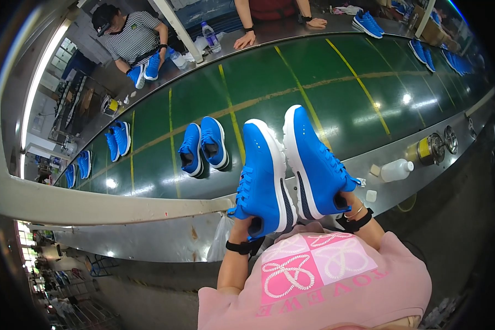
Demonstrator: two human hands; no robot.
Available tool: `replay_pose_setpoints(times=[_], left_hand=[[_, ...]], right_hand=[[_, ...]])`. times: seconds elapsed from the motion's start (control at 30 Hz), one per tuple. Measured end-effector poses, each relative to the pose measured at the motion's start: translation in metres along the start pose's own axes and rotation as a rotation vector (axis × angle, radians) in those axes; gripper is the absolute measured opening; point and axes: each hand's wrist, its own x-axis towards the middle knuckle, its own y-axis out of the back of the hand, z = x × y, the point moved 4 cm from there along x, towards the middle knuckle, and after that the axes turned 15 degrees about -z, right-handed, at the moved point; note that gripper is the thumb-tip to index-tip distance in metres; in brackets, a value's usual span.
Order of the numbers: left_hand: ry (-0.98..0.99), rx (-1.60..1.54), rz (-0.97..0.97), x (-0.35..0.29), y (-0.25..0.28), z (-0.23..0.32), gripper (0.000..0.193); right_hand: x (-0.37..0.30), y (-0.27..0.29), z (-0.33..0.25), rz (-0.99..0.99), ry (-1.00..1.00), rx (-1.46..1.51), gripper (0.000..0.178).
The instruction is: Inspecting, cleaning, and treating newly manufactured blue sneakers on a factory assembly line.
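I hold a pair of bright blue sneakers with white soles up in front of me, toes pointing away. My left hand (242, 224) is inside the heel opening of the left sneaker (263, 176). The right sneaker (313, 162) sits on my right hand (351, 202), mostly hidden in its collar. The two shoes are side by side, nearly touching, above the near metal edge of a green conveyor belt (335, 93).
More blue sneaker pairs (204, 144) (118, 138) ride the belt to the left and far right. A white plastic bottle (396, 169) and small tins (434, 146) sit on the metal ledge. A person in a striped shirt (133, 38) handles a shoe across the belt; another person's hands (246, 39) rest there.
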Motion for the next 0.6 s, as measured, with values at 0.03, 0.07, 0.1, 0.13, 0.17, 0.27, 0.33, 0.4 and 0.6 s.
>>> replay_pose_setpoints(times=[0.03, 0.07, 0.1, 0.13, 0.17, 0.27, 0.33, 0.4, 0.6], left_hand=[[-0.007, 0.006, 0.002, 0.0, -0.012, 0.011, 0.058], [-0.052, 0.079, 0.001, 0.001, -0.024, 0.022, 0.06], [-0.096, 0.151, 0.0, 0.003, -0.034, 0.031, 0.062], [-0.141, 0.219, 0.001, 0.002, -0.043, 0.039, 0.063], [-0.183, 0.289, 0.001, 0.003, -0.052, 0.046, 0.065], [-0.305, 0.493, -0.002, 0.002, -0.069, 0.061, 0.071], [-0.343, 0.56, -0.002, 0.0, -0.072, 0.065, 0.072], [-0.364, 0.598, -0.051, -0.002, -0.074, 0.066, 0.08], [-0.442, 0.673, -0.143, 0.0, -0.087, 0.065, 0.078]], right_hand=[[0.003, -0.004, -0.002, -0.017, 0.005, -0.001, 0.055], [0.007, -0.01, -0.005, -0.028, 0.011, -0.003, 0.056], [0.023, -0.015, -0.007, -0.038, 0.017, -0.005, 0.056], [0.031, -0.021, -0.009, -0.049, 0.019, -0.01, 0.056], [0.036, -0.026, -0.011, -0.056, 0.023, -0.014, 0.056], [0.047, -0.03, -0.013, -0.067, 0.031, -0.021, 0.056], [0.049, -0.022, -0.014, -0.202, 0.114, -0.169, 0.066], [0.049, -0.021, -0.017, -0.245, 0.151, -0.23, 0.069], [0.043, -0.02, -0.016, -0.218, 0.199, -0.396, 0.076]])
